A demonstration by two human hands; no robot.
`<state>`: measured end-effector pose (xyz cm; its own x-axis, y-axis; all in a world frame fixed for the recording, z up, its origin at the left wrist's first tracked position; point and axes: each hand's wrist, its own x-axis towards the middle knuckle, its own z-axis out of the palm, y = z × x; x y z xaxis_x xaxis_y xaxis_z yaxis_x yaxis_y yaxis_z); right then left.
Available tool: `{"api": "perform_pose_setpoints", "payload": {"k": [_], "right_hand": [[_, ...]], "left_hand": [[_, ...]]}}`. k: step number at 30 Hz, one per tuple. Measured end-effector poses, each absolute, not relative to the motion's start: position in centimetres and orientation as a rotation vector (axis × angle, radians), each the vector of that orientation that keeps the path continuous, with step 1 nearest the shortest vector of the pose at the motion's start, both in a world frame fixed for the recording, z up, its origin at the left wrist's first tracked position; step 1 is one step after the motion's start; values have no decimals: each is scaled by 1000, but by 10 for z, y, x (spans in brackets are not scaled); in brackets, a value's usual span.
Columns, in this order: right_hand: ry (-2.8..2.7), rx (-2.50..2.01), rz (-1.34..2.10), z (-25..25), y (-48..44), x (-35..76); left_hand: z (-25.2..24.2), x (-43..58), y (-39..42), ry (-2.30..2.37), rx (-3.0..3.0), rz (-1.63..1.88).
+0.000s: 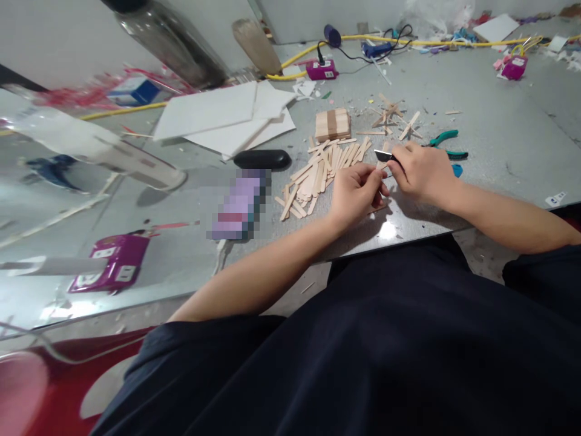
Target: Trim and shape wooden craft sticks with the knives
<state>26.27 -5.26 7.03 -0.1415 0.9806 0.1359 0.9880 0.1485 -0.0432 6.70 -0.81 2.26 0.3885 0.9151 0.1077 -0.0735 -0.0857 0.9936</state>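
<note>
Wrapped round a craft knife (pixel 384 155), my right hand (pixel 422 169) keeps the bare blade pointing left over a wooden craft stick (pixel 380 165). My left hand (pixel 358 192) pinches that stick close to the blade, with the fingertips partly hidden. Just left of the hands lies a loose heap of craft sticks (pixel 324 169). Behind it sits a bundle of sticks (pixel 333 124) with a brown band. Green-handled pliers (pixel 447 145) rest beyond my right hand, and a blue piece (pixel 456 171) lies beside it.
A black case (pixel 262 159) and a blurred-out phone (pixel 239 204) lie to the left. White sheets (pixel 218 115) are stacked behind them. Crossed sticks (pixel 389 113), a purple socket block (pixel 322 69) and a yellow cable (pixel 426 42) are farther back. A glue gun (pixel 136 157) is at the far left.
</note>
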Motion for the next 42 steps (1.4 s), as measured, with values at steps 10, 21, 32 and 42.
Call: {"api": "perform_pose_setpoints", "payload": {"k": [10, 21, 32, 42], "right_hand": [[-2462, -1791, 5, 69, -51, 264], [-2378, -1845, -9, 72, -53, 266], [-2301, -1868, 77, 78, -49, 273], [-2036, -1753, 467, 83, -41, 283]], "left_hand": [[21, 67, -9, 842, 1496, 1030], [26, 66, -10, 845, 1449, 995], [24, 57, -4, 743, 1338, 950], [28, 61, -1, 843, 1379, 1019]]}}
